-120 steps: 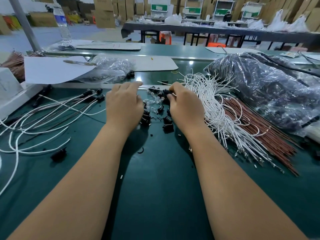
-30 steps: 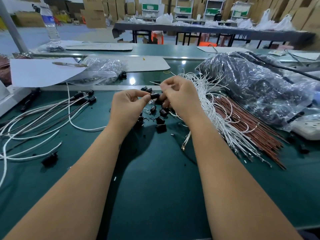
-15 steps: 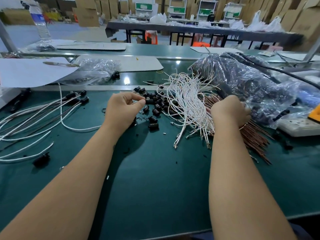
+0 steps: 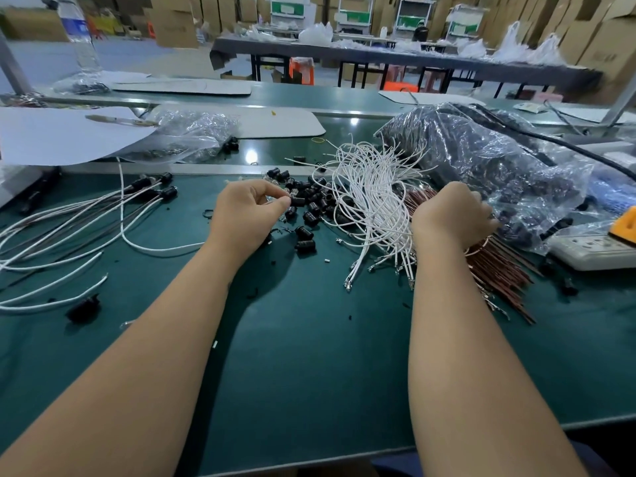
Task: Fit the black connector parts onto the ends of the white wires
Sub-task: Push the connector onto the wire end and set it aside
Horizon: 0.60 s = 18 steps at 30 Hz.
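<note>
Your dark green matted bench point(image 4: 309, 356) runs the full width, a metal rail across it behind the work area; beyond that a second green bench, then a warehouse floor with a long dark table point(image 4: 395, 60) and stacked brown cardboard boxes point(image 4: 175, 25). Off to your left a white paper sheet point(image 4: 58, 136) overlaps the rail, a crumpled clear plastic bag point(image 4: 192, 136) beside it. To your right a big clear plastic bag of dark parts point(image 4: 488, 166), and a white power strip point(image 4: 595, 249) cut off by the frame edge. The clear plastic bottle point(image 4: 81, 39) far left is cut at the top. Your left hand point(image 4: 246, 215) pinches one small black cylindrical connector part point(image 4: 297, 201) between thumb and forefinger, at the left edge of the loose pile of black connector parts point(image 4: 316, 201). The bundle of loose white wires point(image 4: 371, 208) lies just right of that pile, bare terminal ends pointing at you. Your right hand point(image 4: 451, 215) sits on the far side of the bundle, over the red-brown wire bundle point(image 4: 495, 266), fingers curled down and hidden behind the knuckles; can't tell whether it grips anything. The white wires already fitted with black connectors point(image 4: 86, 215) fan out on your left, well apart from both hands.
</note>
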Tool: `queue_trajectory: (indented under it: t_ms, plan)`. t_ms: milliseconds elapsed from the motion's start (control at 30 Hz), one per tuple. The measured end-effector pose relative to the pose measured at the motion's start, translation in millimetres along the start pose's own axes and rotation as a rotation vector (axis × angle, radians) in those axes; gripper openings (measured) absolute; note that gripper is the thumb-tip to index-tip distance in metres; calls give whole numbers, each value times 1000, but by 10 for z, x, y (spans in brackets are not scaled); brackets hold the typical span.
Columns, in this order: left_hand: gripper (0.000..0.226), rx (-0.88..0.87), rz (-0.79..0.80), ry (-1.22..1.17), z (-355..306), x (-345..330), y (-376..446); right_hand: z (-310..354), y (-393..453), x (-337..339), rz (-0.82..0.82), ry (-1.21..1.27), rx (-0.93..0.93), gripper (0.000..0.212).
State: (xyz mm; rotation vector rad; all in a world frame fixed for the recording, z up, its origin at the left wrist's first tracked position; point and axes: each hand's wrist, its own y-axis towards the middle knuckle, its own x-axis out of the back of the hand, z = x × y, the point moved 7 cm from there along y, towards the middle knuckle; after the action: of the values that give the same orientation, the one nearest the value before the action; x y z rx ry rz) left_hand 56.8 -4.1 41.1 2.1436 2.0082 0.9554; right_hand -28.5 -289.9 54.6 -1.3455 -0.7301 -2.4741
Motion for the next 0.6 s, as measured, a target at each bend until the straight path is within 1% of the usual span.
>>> queue_trajectory:
  t_ms: [100,167,267,333,400,500,567,600]
  plan:
    - [6,-22,-8,20,-20,4,-3,51,-27,95,-115,30,29,19]
    - [7,-41,-25,32,-43,18,-4,131,-67,158,-203,93,93,18]
    - [10,-38,-69,29,-42,48,0,341,-202,273,-361,197,260,17]
    - [11,-32,-99,33,-26,63,4,540,-329,314,-416,239,409,18]
    - [12,-20,-132,48,-7,82,10,758,-481,309,-405,283,590,19]
    - [12,-10,-188,33,5,130,19,1015,-731,248,-299,354,851,23]
    - [11,-1,-235,4,20,182,24,1100,-849,190,-211,388,957,29]
    - [11,3,-256,-15,31,208,26,1121,-881,165,-165,397,983,33]
